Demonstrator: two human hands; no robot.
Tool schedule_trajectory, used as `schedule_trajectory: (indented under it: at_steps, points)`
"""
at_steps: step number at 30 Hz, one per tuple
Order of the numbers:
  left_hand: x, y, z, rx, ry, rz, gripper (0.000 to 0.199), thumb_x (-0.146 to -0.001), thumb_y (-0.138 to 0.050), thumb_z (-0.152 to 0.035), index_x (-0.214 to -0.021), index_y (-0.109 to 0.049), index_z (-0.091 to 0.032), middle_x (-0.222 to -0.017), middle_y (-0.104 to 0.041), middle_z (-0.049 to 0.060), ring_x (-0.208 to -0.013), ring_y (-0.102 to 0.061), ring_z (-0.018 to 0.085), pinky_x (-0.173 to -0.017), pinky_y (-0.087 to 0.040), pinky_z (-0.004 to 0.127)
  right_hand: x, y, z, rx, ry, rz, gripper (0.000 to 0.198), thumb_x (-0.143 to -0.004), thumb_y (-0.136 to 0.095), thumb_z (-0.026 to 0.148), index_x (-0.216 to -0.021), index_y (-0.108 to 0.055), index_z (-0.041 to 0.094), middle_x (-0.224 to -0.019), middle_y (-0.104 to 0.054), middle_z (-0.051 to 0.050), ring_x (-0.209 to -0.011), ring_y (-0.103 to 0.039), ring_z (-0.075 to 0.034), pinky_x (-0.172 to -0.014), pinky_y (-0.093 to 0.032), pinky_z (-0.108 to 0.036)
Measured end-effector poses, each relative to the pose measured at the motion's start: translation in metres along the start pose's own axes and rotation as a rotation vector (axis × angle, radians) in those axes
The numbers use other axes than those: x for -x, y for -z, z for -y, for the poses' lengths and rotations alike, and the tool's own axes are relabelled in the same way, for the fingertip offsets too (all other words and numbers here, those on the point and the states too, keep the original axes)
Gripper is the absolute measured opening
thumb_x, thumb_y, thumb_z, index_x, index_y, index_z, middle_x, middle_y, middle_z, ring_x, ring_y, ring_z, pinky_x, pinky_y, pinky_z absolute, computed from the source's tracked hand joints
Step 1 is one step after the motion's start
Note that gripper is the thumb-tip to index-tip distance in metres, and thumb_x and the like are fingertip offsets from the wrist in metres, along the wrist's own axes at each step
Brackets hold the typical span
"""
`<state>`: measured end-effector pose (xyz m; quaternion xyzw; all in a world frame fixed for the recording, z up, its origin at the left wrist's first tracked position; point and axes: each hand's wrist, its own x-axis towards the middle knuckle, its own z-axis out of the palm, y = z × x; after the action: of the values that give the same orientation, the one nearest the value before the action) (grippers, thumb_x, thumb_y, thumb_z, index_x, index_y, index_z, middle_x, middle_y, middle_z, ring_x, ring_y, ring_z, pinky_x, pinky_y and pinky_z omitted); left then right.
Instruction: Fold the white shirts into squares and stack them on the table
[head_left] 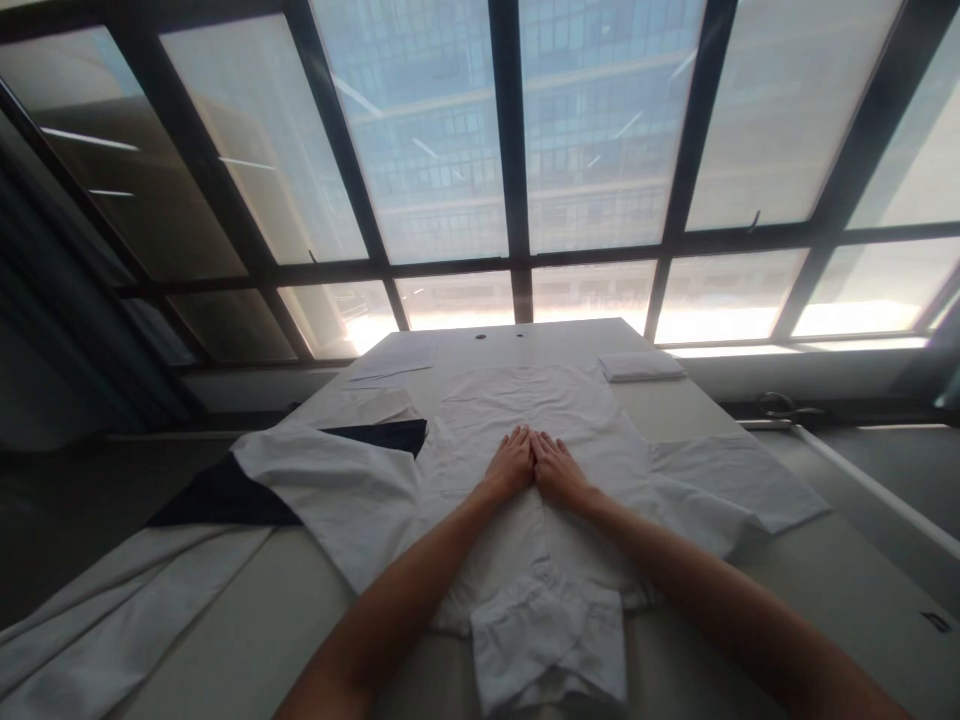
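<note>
A white collared garment lies spread out in front of me, wrinkled in places. Its collar is nearest to me, and a sleeve reaches out to the right. My left hand rests flat on the middle of the garment, fingers stretched away from me. Beside it, touching along the thumb side, my right hand lies flat on the same cloth. Neither hand grips anything. White cloth with dark navy cloth showing around it lies left of my hands.
All this lies on a long white table. A folded white cloth is at the far right, and a flat white sheet at the far left. More pale cloth hangs over the left edge. Windows stand beyond; a white rail runs at right.
</note>
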<state>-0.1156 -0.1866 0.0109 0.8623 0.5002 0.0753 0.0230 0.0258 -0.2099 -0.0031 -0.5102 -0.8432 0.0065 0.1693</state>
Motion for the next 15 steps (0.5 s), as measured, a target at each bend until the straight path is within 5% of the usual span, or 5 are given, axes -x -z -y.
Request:
schedule_trajectory:
  at_steps: [15]
  points:
    - [-0.0024, -0.0097, 0.0056, -0.015, -0.05, -0.029, 0.051, -0.101, -0.035, -0.019, -0.151, -0.037, -0.007, -0.158, -0.031, 0.02, -0.148, -0.026, 0.031, -0.119, -0.025, 0.048, 0.0068, 0.0038, -0.0043, 0.036, 0.016, 0.055, 0.063, -0.095, -0.03, 0.02, -0.155, -0.026, 0.0, -0.159, -0.029, -0.019, -0.148, -0.026, -0.027, -0.119, -0.021, -0.048]
